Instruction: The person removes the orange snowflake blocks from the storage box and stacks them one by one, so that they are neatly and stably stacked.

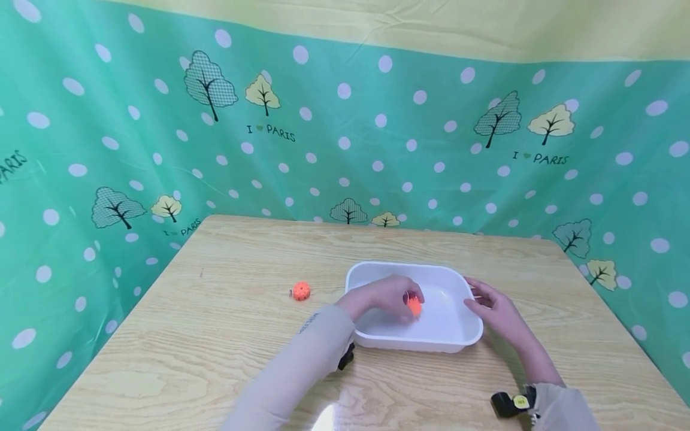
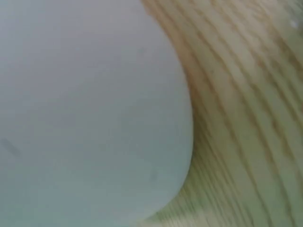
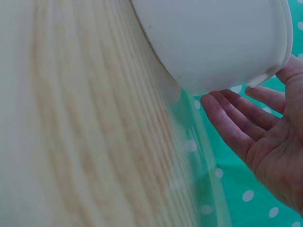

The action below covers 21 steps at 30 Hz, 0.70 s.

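left hand [image 1: 389, 297]: reached into the white tray [image 1: 377, 270], fingers curled round a small orange ball [image 1: 414, 306]; the ball is pinched just above or on the tray floor, contact with the floor cannot be told.
right hand [image 1: 492, 308]: held at the tray's right end, fingers relaxed and spread, nothing gripped; the thumb is seen at the rim in the right wrist view [image 3: 289, 71], the fingers [image 3: 236, 123] lie just beside the tray wall [image 3: 213, 42], firm contact not certain.
second orange ball [image 1: 300, 291]: left on the wooden table [image 1: 215, 335], to the left of the tray, apart from it and from both hands.
tray position: set on the table right of centre, upright, long side toward the person; apart from the held ball nothing is seen inside.
left wrist view: only the tray's white wall [image 2: 85, 109] and table grain [image 2: 246, 118] are shown, blurred; the hand is not shown there.
step in hand: judged as placing of an orange ball into the tray, with the tray steadied by the other hand; release not yet made.
next move calls for: judged as the fingers being opened so the ball stays inside, the hand being lifted clear over the near rim without tipping the tray, then a reach left across the table to the ball lying outside.
risk: the ball is round and may roll on release.
backdrop: green dotted cloth [image 1: 377, 131] with tree prints hung behind the table.
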Tool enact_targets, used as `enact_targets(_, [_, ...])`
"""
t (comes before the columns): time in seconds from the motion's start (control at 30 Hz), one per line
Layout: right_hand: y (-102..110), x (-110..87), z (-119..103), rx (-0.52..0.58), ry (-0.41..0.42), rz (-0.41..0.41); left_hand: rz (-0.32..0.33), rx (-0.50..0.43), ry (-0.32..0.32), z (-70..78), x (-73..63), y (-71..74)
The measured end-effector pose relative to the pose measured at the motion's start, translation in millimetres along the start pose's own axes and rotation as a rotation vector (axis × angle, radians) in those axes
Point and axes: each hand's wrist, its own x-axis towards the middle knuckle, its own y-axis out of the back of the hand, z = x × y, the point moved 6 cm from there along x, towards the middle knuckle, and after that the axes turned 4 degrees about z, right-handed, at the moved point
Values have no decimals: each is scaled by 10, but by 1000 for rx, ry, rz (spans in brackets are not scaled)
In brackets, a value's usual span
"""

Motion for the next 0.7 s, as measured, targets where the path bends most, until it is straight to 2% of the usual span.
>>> enact_targets(0.37, [-2, -6, 21, 4, -13, 1, 103, -15, -83, 18, -137, 225])
enact_targets(0.7, [5, -10, -6, -6, -20, -1, 197, -14, -55, -52, -339, 387])
